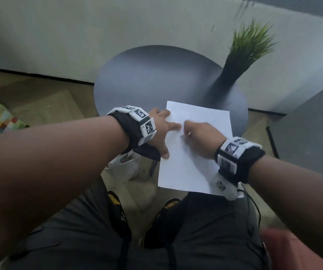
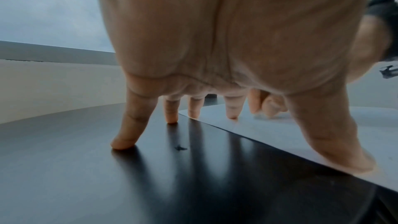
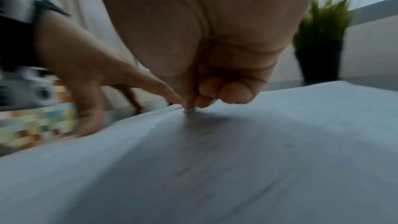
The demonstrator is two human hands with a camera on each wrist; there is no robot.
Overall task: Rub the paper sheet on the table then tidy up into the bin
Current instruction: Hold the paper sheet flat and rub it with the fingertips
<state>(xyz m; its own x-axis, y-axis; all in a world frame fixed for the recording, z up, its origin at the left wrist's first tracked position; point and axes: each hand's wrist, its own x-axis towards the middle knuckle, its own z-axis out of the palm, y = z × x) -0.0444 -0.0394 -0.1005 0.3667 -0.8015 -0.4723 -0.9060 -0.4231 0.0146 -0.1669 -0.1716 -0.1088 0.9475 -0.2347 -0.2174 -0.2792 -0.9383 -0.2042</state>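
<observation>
The right hand (image 3: 215,81) presses curled fingertips (image 3: 234,94) onto the paper sheet (image 3: 237,168); the left hand (image 3: 90,74) spreads on its edge, a potted plant (image 3: 320,43) behind.

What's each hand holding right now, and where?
Left hand grips nothing: spread fingertips press the paper sheet at its left edge. Right hand pinches something small against the sheet; too blurred to identify.

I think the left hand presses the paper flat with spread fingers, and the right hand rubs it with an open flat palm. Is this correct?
Not quite. The left hand does press the paper with spread fingers, but the right hand is not flat: its fingers are curled and pinched together at the sheet, as the right wrist view shows.
</observation>
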